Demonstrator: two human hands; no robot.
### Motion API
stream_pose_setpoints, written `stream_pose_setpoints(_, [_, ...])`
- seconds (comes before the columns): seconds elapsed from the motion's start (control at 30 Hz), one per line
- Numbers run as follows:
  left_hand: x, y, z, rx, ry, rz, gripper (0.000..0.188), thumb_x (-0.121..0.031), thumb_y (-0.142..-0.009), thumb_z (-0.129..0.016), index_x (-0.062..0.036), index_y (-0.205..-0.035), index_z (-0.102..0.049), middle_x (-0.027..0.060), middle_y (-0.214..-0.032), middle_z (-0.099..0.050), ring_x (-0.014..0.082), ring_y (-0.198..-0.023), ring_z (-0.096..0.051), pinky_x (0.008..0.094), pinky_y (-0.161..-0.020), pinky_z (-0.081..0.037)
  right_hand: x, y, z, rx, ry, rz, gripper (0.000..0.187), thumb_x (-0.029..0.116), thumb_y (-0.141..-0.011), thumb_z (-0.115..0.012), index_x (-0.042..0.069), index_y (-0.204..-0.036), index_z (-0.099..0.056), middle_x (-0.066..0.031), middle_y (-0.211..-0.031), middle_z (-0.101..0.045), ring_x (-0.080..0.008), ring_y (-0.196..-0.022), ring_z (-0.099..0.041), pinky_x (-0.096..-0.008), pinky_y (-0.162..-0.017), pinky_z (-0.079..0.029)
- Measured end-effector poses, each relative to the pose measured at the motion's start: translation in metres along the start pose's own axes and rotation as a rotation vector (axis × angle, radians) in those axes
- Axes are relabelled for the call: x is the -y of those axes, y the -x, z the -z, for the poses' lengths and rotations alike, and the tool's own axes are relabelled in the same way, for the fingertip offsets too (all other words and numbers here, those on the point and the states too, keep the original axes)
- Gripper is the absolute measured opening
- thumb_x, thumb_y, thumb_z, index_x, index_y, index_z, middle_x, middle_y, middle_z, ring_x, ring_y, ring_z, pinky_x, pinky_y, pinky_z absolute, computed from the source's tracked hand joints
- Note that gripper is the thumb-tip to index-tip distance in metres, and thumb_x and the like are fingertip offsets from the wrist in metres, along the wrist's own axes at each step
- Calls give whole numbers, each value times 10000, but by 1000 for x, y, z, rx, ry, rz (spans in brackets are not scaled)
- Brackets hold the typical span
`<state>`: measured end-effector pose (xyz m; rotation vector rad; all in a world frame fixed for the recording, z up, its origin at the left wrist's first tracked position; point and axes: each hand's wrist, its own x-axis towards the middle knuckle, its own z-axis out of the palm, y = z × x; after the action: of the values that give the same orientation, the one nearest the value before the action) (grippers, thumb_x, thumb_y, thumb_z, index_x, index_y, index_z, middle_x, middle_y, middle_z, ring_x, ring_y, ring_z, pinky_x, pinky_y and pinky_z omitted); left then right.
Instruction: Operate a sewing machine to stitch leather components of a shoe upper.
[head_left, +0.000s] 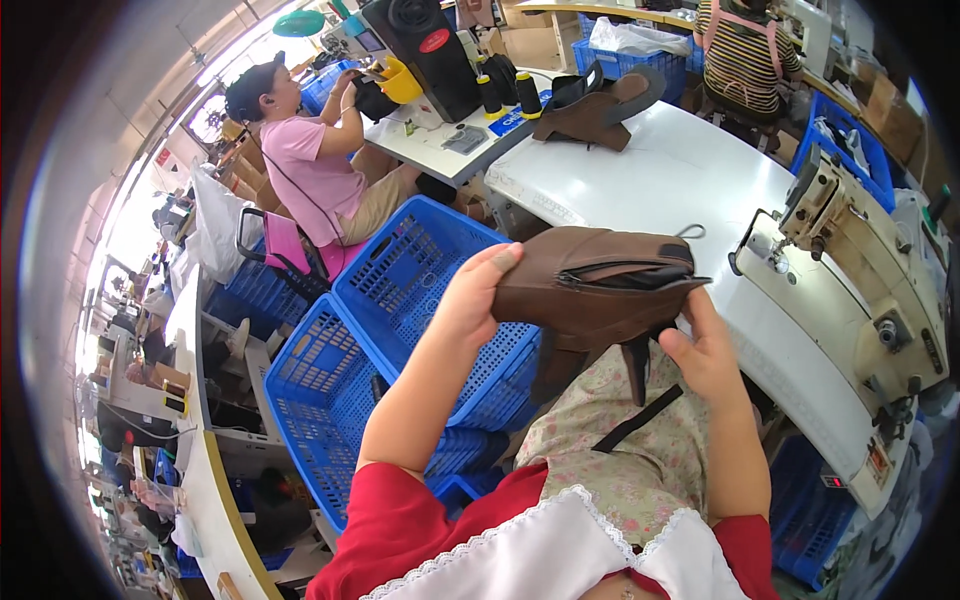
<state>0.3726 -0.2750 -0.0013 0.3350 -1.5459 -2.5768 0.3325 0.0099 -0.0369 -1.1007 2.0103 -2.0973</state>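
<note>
Held up over my lap is a brown boot upper (pixel 600 262) with a dark zipper along its side, the zipper's opening gaping a little. My left hand (pixel 485 285) grips its left end, thumb on top. My right hand (pixel 702 348) pinches the right end by the zipper's tip. Brown and black flaps of the upper hang down below. Another brown and black upper, or a small pile of them (pixel 600 108), lies on the far part of the white sewing table (pixel 650 165).
A sewing machine (pixel 865 270) stands on the table to my right. Blue plastic crates (pixel 345 420) are at my left. Two black thread cones (pixel 527 95) stand on the far desk. One person in pink (pixel 315 165) works there; another in stripes (pixel 745 55) sits at the back right.
</note>
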Motion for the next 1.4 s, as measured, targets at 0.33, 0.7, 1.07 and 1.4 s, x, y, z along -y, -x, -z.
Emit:
stream_pose_setpoints(0.33, [0,-28,-13,282,321,264,416,-290,-975,-514,50,-1214,-544,191,-1184,-628,293,-1053,-633,432,-924,-498,-3,-24,-4,-254,-379,-159,454,118,-979,-540,-6,-1373,-353,-86,-1251,-538,-144,-1140,-521,-309,-982,-428])
stream_pose_setpoints(0.7, [6,-19,-23,322,249,157,423,-284,-982,-513,64,-1219,-532,190,-1191,-620,278,-1047,-633,407,-935,-502,-7,-11,2,-279,-522,-226,431,117,-983,-508,7,-1368,-350,-107,-1260,-535,-180,-1119,-559,-347,-948,-478])
stream_pose_setpoints(1.07, [8,-4,-37,411,113,-7,360,-192,-979,-530,59,-1237,-515,153,-1173,-615,209,-1064,-610,329,-911,-497,-18,-4,5,-321,-561,-136,464,73,-966,-503,26,-1397,-337,-104,-1320,-508,-191,-1183,-521,-357,-995,-435])
stream_pose_setpoints(1.4, [17,-29,-36,561,227,-47,515,-326,-972,-512,58,-1311,-464,159,-1309,-552,276,-1211,-517,400,-1070,-355,-4,-15,5,-438,-547,-290,386,142,-988,-498,21,-1337,-385,-112,-1239,-564,-201,-1090,-598,-351,-883,-520])
